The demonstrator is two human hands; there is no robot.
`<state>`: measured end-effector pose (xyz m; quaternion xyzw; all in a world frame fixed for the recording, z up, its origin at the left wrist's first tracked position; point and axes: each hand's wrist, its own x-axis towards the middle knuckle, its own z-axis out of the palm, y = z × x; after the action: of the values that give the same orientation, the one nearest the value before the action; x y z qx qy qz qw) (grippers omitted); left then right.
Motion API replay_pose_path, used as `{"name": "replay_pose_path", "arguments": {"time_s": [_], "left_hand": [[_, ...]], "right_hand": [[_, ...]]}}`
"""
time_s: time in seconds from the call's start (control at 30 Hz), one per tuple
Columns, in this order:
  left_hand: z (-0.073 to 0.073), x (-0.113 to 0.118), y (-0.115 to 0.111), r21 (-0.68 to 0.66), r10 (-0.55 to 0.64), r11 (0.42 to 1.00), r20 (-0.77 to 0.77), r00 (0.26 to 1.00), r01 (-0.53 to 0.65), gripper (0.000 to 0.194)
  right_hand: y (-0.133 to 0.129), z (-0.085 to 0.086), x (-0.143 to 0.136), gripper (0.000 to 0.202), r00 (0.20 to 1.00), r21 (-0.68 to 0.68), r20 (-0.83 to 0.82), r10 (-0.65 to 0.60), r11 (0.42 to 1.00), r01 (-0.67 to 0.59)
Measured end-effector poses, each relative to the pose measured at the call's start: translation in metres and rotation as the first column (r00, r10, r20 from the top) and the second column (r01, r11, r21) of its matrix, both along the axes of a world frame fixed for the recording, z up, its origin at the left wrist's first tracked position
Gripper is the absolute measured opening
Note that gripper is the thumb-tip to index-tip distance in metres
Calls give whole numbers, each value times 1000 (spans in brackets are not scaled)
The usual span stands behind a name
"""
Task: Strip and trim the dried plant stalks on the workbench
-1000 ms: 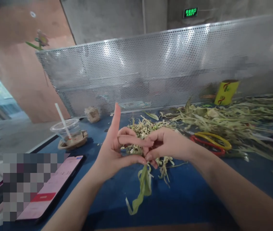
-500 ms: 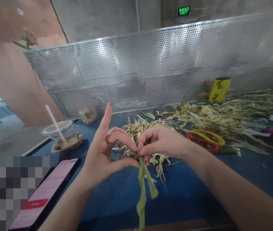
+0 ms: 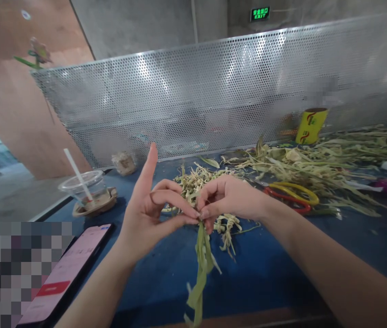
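From my remote station I find the long, pale-green, ribbon-like leaf strip [image 3: 202, 257] hanging below the grip over the dark-blue tabletop [image 3: 161, 278], its long axis running from the fingertips down toward the near edge, neither hand being nearer, as both meet at its upper end. The bare left hand [image 3: 147, 214] and the bare right hand [image 3: 229, 199] each pinch that end between thumb and fingers, though overlapping fingertips hide the exact contact. Condition noted: thin, limp, twisted, with paler, separated tails lower down.
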<state>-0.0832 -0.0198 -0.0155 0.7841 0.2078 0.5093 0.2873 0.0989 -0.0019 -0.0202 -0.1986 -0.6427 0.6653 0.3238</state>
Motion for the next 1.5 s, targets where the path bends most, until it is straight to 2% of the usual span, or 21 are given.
{"name": "replay_pose_path", "arguments": {"time_s": [0.3, 0.47, 0.57, 0.77, 0.9, 1.03, 1.13, 1.3, 1.43, 1.5], "left_hand": [[1, 2, 0, -97, -184, 980, -121, 975, 173, 110], [3, 1, -1, -150, -210, 971, -169, 963, 185, 109], [5, -2, 1, -181, -159, 975, -185, 970, 125, 109], [10, -6, 6, -162, 0, 986, -202, 979, -34, 101], [9, -6, 6, -122, 70, 988, -171, 983, -92, 98], [8, -4, 4, -66, 144, 986, -151, 978, -156, 98], [8, -3, 3, -2, 208, 977, -159, 965, -211, 102], [5, -1, 2, 106, 261, 963, -159, 952, -247, 107], [3, -1, 5, 266, 340, 920, -170, 925, -289, 106], [2, 0, 6, 298, 368, 902, -155, 917, -312, 105]], "right_hand": [[-5, 4, 3, 5, 979, -11, 161, 127, 992, -127], [-4, 2, 5, 5, 968, 15, 214, 134, 990, -140], [-4, 2, 4, 6, 977, 44, 203, 64, 996, -74], [-2, 1, -3, 10, 982, 92, 104, -156, 985, 147], [-1, 0, -7, 10, 974, 140, 39, -223, 966, 215], [-2, -1, -9, 17, 969, 183, -70, -238, 952, 247], [-1, -3, -10, 16, 955, 258, -33, -295, 920, 293], [-2, -6, -10, 16, 911, 414, 32, -410, 836, 361], [-4, -3, -7, 14, 897, 463, 79, -434, 813, 353], [-3, -3, -6, 12, 899, 462, 73, -432, 813, 353]]}}
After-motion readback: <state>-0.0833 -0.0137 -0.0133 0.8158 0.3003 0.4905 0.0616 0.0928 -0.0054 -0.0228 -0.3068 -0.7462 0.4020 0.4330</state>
